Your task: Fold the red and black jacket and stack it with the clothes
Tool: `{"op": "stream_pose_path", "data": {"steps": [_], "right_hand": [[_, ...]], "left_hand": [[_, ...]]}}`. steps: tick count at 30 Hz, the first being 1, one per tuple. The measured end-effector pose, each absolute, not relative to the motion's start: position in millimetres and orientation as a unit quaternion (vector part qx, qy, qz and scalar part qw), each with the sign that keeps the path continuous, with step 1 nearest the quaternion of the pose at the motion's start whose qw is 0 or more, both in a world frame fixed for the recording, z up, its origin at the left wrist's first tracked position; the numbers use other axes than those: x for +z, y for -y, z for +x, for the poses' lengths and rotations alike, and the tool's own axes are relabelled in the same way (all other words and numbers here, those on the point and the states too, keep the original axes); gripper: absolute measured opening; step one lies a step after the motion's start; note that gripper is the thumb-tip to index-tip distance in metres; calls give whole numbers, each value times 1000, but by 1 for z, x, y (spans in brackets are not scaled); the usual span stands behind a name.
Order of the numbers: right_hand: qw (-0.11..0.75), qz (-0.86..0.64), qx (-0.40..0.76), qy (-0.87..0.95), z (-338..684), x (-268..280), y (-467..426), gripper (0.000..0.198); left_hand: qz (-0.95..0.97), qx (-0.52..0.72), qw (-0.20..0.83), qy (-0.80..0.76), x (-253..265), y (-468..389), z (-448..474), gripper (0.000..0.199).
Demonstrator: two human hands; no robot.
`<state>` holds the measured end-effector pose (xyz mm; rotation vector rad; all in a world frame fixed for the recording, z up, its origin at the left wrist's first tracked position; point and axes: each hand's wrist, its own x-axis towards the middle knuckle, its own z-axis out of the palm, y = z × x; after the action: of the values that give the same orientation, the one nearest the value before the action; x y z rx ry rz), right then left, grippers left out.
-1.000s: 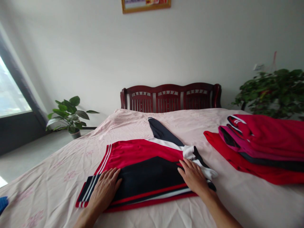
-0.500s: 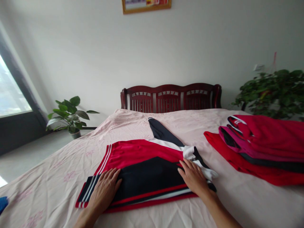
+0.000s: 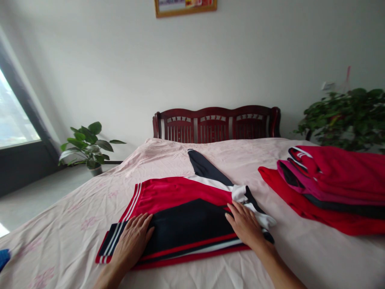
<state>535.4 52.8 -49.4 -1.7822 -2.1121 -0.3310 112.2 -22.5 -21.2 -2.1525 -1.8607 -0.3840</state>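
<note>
Both hands flat, fingers spread, gripping nothing: left hand [image 3: 132,237] on the striped edge at 7 o'clock of the red-and-black jacket [image 3: 183,216], right hand [image 3: 245,225] at its 4 o'clock. Jacket lies mid-bed [image 3: 60,224]; pile of red clothes [image 3: 331,184] at 3 o'clock.

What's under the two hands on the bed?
Both the left hand and the right hand lie flat on a red, black and white jacket, spread on the pink bedsheet. Anything beneath the jacket is covered.
</note>
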Motion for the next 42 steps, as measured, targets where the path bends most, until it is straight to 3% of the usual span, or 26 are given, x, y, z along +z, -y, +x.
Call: {"op": "stream_pose_path", "data": {"steps": [42], "right_hand": [[167, -633, -107, 748, 534, -45, -51, 49]], "left_hand": [[-743, -132, 128, 644, -22, 22, 112, 45]]}}
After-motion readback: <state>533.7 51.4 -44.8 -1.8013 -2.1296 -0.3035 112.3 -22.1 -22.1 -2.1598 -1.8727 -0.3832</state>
